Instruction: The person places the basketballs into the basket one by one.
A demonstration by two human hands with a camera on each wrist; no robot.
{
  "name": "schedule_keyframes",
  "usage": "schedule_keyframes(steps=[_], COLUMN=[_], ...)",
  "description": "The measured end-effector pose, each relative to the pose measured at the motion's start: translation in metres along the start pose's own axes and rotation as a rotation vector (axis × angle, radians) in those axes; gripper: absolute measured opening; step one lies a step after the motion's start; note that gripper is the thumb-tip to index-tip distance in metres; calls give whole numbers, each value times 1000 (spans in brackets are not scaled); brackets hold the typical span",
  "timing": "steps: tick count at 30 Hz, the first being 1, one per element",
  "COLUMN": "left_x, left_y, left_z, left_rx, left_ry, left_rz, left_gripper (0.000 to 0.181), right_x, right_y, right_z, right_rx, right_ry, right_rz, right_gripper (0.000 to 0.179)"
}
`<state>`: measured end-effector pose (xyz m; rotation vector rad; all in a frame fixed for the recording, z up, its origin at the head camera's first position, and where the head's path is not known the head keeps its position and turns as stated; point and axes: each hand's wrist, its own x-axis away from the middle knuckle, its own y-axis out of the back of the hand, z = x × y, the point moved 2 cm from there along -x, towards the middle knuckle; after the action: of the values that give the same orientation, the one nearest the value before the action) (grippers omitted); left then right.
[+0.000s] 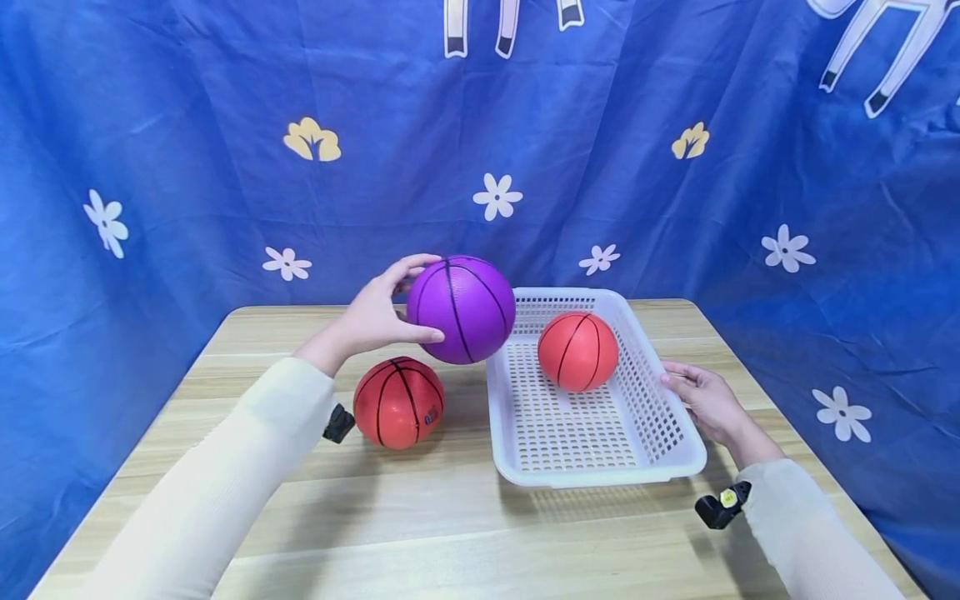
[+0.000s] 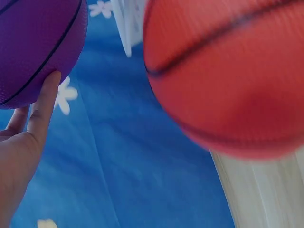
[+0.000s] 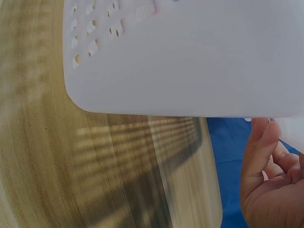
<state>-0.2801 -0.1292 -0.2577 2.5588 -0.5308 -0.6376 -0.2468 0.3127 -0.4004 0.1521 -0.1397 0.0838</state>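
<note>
My left hand point(image 1: 375, 312) holds a purple basketball point(image 1: 468, 310) with black lines, raised above the table beside the basket's left rim. In the left wrist view the thumb presses against the purple ball's side. Under that wrist a red basketball point(image 1: 397, 403) sits on the table. A white plastic basket point(image 1: 592, 478) with a perforated floor and walls stands to the right, and another red basketball point(image 1: 577, 352) lies inside toward its back. My right hand point(image 1: 708, 404) grips the basket's right rim, thumb on top; its curled fingers point(image 3: 280, 159) show by the rim in the right wrist view.
The wooden table point(image 1: 420, 542) has light grain and rounded far corners. A blue curtain point(image 1: 390, 183) with white flowers hangs behind it and along both sides. Each wrist carries a small black camera, such as the right wrist camera point(image 1: 716, 510).
</note>
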Motion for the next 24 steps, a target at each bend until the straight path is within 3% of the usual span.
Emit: schedule_keyframes(steps=[10, 19, 24], left_x=[-16, -27, -30], left_y=[-43, -80, -103], left_z=[-22, -33, -34], left_rx=[58, 13, 36], left_ry=[-22, -73, -106], left_rz=[104, 193, 256], left_gripper=[84, 83, 84], right_x=[-1, -1, 0], right_y=[2, 2, 0], right_z=[-3, -2, 0], right_rx=[-5, -31, -37], right_ry=[-1, 3, 2], right_rz=[-8, -12, -9], right_gripper=[53, 52, 52])
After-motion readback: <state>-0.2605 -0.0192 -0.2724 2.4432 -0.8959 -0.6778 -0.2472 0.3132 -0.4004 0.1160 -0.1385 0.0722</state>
